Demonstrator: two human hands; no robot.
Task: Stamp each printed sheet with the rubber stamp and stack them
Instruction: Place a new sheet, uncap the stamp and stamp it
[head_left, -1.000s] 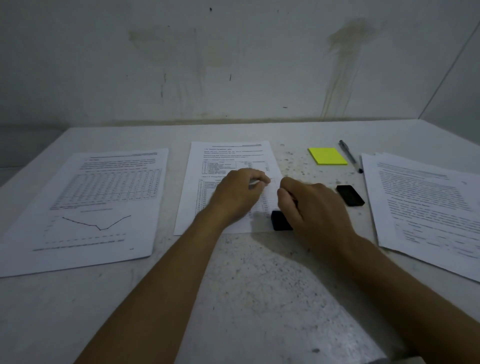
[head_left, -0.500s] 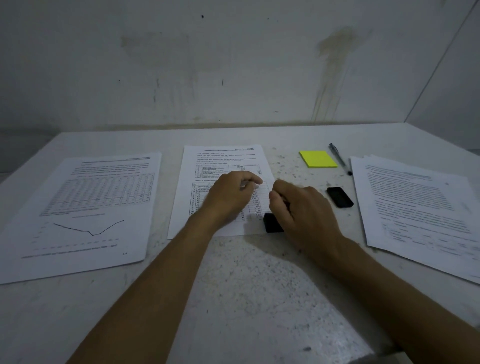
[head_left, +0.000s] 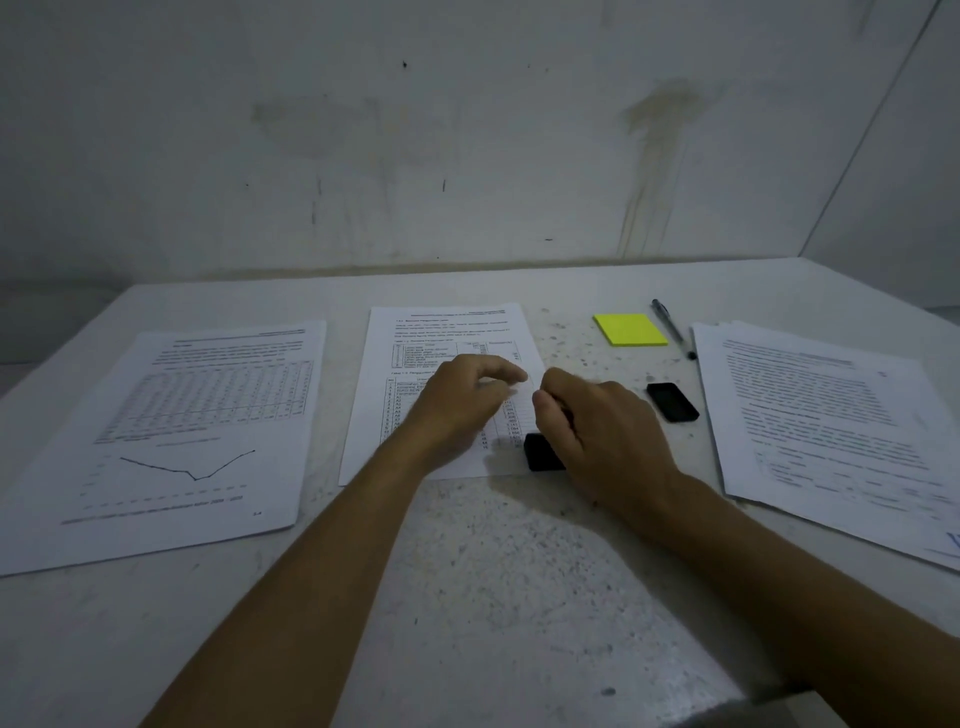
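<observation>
While my right hand (head_left: 597, 431) grips the stamp (head_left: 540, 453), my left hand (head_left: 462, 402), fingers loosely curled, should pin the sheet (head_left: 447, 332) flat before pressing squarely.

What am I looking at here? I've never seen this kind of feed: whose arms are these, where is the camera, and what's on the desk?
There is no machine. A person wears a camera on the head, looking forward and down, so the two bare arms reach in from the bottom of the picture.

On the white table lie a sheet with a line chart on the left, a middle sheet with tables, and a stack of printed pages on the right. Further back are a yellow sticky-note pad and a pen, with a small black object nearer.

The left hand rests on the middle sheet, fingers curled. The right hand has its grip on another small black object, probably the stamp, at that sheet's lower right corner.
</observation>
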